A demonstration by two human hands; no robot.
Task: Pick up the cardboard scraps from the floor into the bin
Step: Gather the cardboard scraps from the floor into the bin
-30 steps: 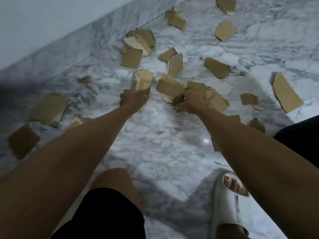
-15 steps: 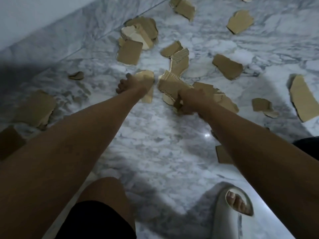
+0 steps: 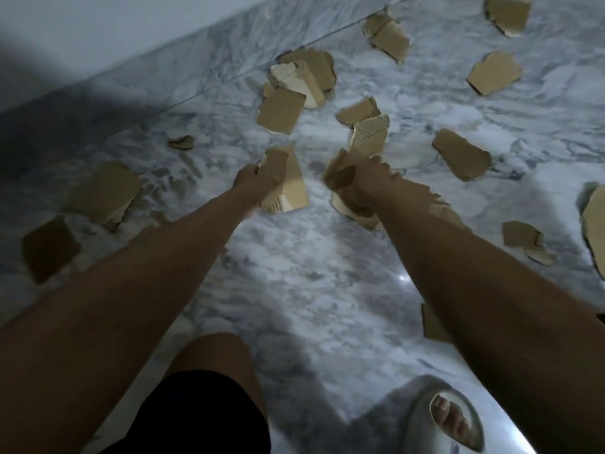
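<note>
Torn cardboard scraps (image 3: 281,114) lie scattered across the marble floor (image 3: 294,273), most of them in the far half of the view and toward the right edge, with a few darker pieces in shadow at the left. The left hand (image 3: 253,183) is closed on one pale scrap (image 3: 288,188) at the centre of the floor. The right hand (image 3: 363,183) is clamped on a bundle of several scraps (image 3: 340,176), some projecting beyond the fingers and below the wrist. Just beyond the right hand a corrugated piece (image 3: 370,136) stands partly raised. One scrap (image 3: 433,326) lies partly hidden under the right forearm. No bin is in view. No writing or labels are legible on any piece. A bare knee (image 3: 209,355) above dark shorts (image 3: 203,417) occupies the lower centre; a pale open-toed slipper (image 3: 435,421) is at lower right. The floor is white marble with grey veining; a marble skirting (image 3: 147,83) runs along a plain wall (image 3: 98,27) at upper left. Lighting is dim and the frame is somewhat blurred.
</note>
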